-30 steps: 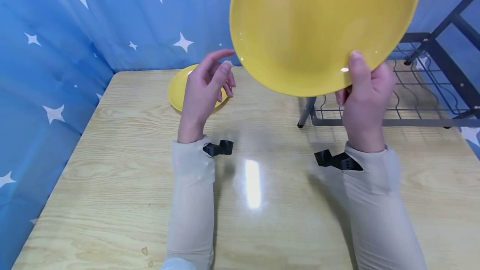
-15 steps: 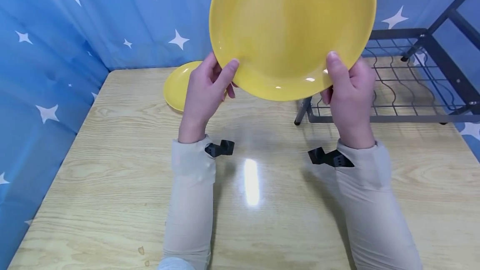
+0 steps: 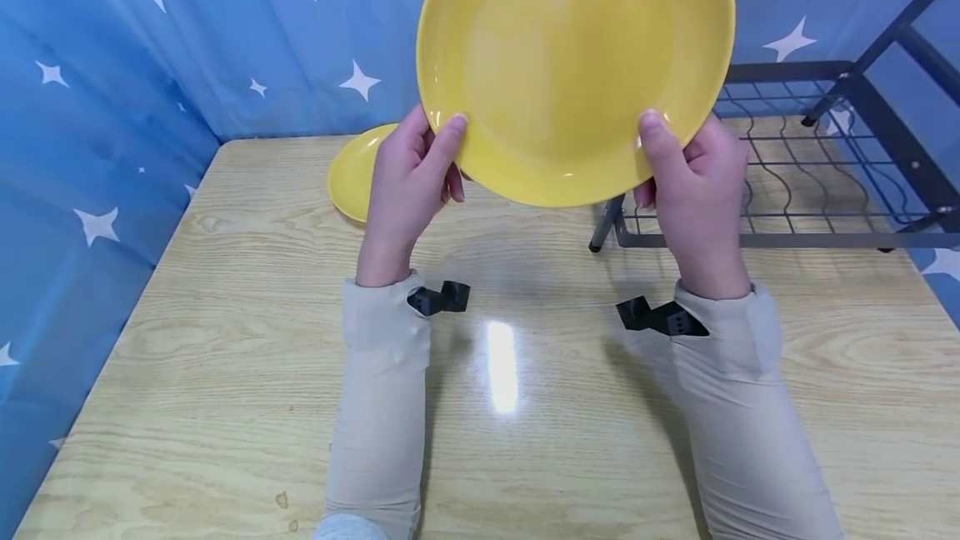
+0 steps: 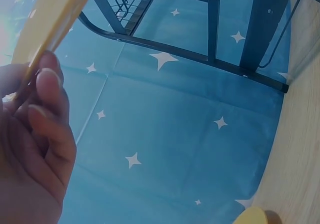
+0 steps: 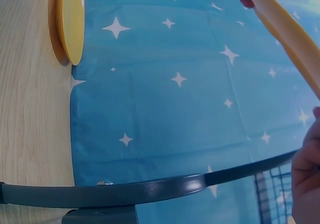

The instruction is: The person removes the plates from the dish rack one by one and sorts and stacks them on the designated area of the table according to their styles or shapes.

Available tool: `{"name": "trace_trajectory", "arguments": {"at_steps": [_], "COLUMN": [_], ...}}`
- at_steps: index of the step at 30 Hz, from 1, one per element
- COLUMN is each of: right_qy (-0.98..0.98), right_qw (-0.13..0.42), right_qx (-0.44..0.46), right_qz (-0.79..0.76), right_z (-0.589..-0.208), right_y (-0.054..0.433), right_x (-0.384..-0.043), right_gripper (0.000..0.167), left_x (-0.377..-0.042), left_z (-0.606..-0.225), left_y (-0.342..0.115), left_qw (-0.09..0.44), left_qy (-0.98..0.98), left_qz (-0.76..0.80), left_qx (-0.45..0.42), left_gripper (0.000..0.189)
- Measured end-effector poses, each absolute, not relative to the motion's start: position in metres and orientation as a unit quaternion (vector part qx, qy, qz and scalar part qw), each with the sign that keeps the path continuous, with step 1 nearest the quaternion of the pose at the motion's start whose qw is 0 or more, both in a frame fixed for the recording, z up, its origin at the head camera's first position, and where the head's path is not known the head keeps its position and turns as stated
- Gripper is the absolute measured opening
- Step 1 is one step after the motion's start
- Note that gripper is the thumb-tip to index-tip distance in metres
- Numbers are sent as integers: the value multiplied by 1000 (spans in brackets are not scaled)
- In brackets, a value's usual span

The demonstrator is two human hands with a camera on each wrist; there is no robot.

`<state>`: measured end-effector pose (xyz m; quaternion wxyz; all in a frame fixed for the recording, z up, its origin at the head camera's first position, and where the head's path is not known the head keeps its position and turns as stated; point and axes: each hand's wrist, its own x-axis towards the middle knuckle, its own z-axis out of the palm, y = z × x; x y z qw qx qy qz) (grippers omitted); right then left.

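Pinching a yellow plate by its lower rim, the person had both hands clamped on it: L hand at lower left, R hand at lower right, well apart. Thumbs lay on the face w/ fingers tucked behind, prob. b/c a thin rim gives little else to grip; the wide spacing presumably shared the wt. & stopped it twisting. The plate was up off the table, tilted w/ its face twd the person; its top edge was cut off in the head view.

A 2nd yellow plate lay flat nr the far table edge, partly hidden behind the L hand, its spot prob. handy for leaving the middle to the arms. A dark metal rack stood at far right, its feet keeping the wire shelf raised, prob. for airflow or drainage. Black wrist cams sat at the cuffs, presumably set inward to catch each hand's work. Behind hung a blue star-print curtain, likely a plain backdrop.
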<state>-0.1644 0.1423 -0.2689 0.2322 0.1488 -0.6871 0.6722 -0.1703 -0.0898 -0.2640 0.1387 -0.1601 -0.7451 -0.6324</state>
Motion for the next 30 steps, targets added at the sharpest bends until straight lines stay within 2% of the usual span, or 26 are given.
{"name": "trace_trajectory", "arguments": {"at_steps": [10, 19, 30], "right_qy": [-695, -669, -667], "right_qw": [208, 179, 160], "right_qx": [136, 139, 129], "right_qz": [675, 708, 716], "right_z": [-279, -270, -267], "right_y": [148, 142, 142], "right_x": [-173, -168, -168], "right_gripper": [19, 24, 37], "left_x": [-170, -173, -175], "left_z": [-264, -266, -267], "left_y": [-92, -93, -94], "left_qw": [158, 159, 210], "left_qy": [-726, -704, -688], "left_qz": [-651, -677, -685], "left_qx": [-152, -147, -119], "left_gripper": [17, 17, 23]}}
